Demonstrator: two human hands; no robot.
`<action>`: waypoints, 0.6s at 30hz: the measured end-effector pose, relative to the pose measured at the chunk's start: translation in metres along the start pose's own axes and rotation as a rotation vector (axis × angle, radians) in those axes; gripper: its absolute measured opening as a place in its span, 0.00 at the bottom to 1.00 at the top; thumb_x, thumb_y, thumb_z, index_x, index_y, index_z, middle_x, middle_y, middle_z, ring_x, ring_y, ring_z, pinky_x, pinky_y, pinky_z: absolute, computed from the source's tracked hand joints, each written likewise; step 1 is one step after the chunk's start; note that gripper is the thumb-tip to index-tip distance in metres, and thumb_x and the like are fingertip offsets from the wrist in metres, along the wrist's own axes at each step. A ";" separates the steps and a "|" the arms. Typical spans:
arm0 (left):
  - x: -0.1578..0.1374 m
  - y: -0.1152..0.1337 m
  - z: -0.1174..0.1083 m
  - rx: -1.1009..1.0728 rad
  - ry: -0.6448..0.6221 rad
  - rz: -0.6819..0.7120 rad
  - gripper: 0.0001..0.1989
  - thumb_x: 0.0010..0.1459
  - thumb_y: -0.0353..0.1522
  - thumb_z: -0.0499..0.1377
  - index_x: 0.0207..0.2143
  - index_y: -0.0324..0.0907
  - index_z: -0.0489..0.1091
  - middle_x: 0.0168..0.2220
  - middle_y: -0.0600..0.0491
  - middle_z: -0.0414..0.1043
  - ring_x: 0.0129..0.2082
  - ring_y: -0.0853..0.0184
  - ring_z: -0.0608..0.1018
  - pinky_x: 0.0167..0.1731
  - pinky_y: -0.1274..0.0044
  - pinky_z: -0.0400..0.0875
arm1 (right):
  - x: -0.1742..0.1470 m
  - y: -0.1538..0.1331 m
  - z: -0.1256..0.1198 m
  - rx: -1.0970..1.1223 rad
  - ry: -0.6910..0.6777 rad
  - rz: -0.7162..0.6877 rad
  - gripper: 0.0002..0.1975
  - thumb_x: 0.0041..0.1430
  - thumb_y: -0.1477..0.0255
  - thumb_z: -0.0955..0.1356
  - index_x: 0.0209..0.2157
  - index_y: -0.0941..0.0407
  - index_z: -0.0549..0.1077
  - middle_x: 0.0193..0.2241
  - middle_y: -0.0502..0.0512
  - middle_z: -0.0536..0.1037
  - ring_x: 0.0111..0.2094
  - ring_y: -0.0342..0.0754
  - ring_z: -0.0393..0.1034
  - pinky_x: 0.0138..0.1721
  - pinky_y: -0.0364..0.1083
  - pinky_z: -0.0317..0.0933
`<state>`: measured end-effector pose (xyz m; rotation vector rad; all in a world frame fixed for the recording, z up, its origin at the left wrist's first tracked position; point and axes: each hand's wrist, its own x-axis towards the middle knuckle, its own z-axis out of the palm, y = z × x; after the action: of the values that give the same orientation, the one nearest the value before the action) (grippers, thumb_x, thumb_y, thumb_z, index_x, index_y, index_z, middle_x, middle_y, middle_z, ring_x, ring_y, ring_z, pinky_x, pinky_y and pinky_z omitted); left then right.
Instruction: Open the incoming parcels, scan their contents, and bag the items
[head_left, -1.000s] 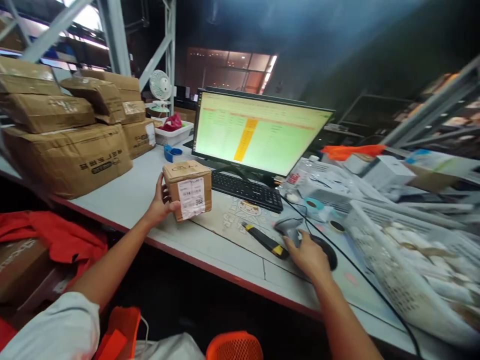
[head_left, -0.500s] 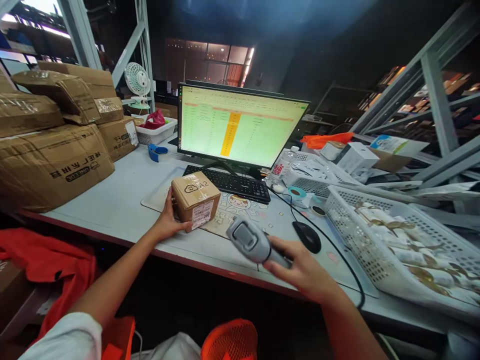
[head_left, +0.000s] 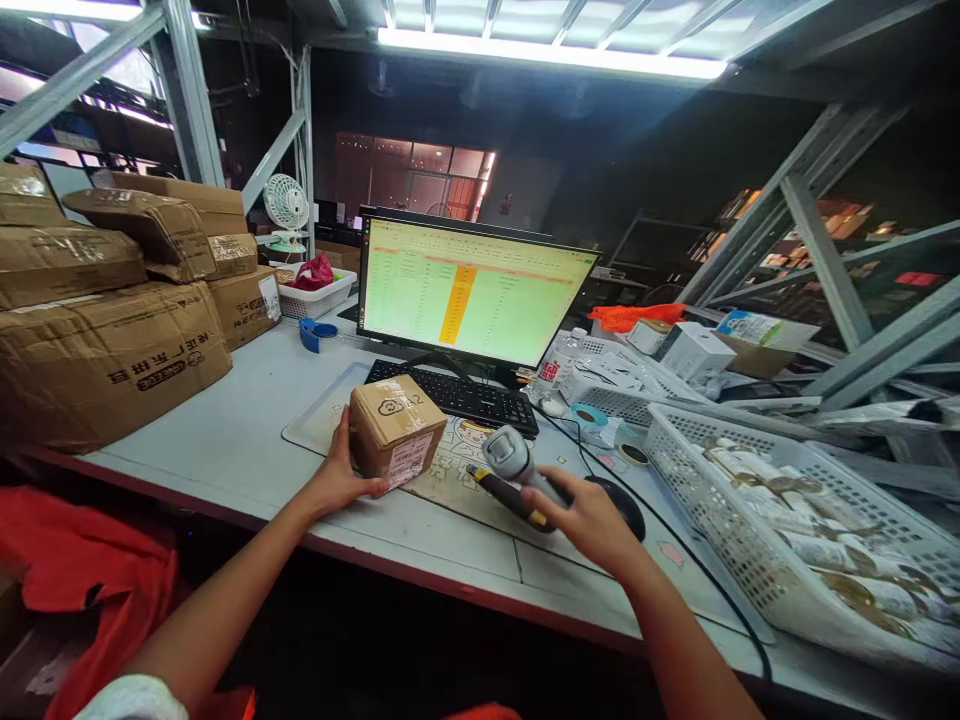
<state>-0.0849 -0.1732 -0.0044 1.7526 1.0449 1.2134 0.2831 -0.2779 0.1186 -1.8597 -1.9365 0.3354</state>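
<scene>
- A person sits at a pale grey counter (head_left: 225, 440) with a red front edge, seen from their own head, both bare forearms reaching forward.
- The left hand (head_left: 335, 480) is spread around the near left side of a small cardboard box (head_left: 396, 428), thumb along the front lower edge, fingers behind it; the hold is loose, steadying the box as it rests on the counter.
- The box stands on a printed desk mat (head_left: 457, 470), tilted so that one corner faces the person. A white shipping label (head_left: 409, 461) shows on its front right face, and a printed mark on its top.
- The right hand (head_left: 592, 520) is closed around the handle of a grey barcode scanner (head_left: 512, 456), whose head points left toward the box, just beside it but not touching.
- A black and yellow utility knife (head_left: 504, 494) lies on the mat under the scanner.
- A black mouse (head_left: 626, 505) sits just beyond the right hand, its cable trailing toward the counter edge.
- Behind the box are a black keyboard (head_left: 457, 394) and a monitor (head_left: 472, 292) showing a green spreadsheet with an orange column.
- Large taped cardboard cartons (head_left: 105, 330) are stacked at the left.
- A white mesh basket (head_left: 675, 440) of wrapped items sits at the right.
</scene>
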 end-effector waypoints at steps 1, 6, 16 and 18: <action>0.000 0.002 0.000 0.029 -0.015 -0.019 0.77 0.40 0.43 0.78 0.73 0.54 0.20 0.76 0.40 0.31 0.75 0.47 0.44 0.72 0.53 0.41 | 0.011 0.013 0.003 -0.067 0.051 0.076 0.31 0.62 0.51 0.65 0.55 0.61 0.76 0.48 0.65 0.82 0.49 0.63 0.76 0.52 0.54 0.67; -0.001 0.005 0.000 0.102 -0.039 -0.027 0.78 0.41 0.45 0.77 0.72 0.54 0.16 0.76 0.41 0.30 0.75 0.49 0.42 0.72 0.55 0.42 | 0.045 0.060 0.029 -0.370 0.087 0.383 0.35 0.69 0.55 0.61 0.66 0.66 0.64 0.53 0.74 0.78 0.54 0.69 0.73 0.53 0.58 0.65; -0.003 0.001 0.000 0.194 -0.019 0.011 0.74 0.45 0.47 0.75 0.72 0.57 0.17 0.75 0.43 0.33 0.75 0.47 0.43 0.71 0.53 0.46 | 0.077 0.068 0.015 -0.480 0.112 0.316 0.31 0.68 0.56 0.63 0.61 0.64 0.70 0.51 0.73 0.79 0.52 0.67 0.74 0.50 0.57 0.66; -0.003 0.000 -0.001 0.199 -0.022 0.009 0.75 0.44 0.47 0.75 0.72 0.57 0.17 0.75 0.42 0.35 0.75 0.47 0.46 0.71 0.52 0.48 | 0.100 0.057 0.009 -0.419 0.209 0.214 0.28 0.68 0.63 0.63 0.61 0.66 0.70 0.52 0.73 0.78 0.53 0.65 0.73 0.53 0.56 0.66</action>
<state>-0.0862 -0.1762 -0.0049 1.9186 1.1797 1.1248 0.3290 -0.1738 0.0989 -2.2676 -1.7654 -0.2162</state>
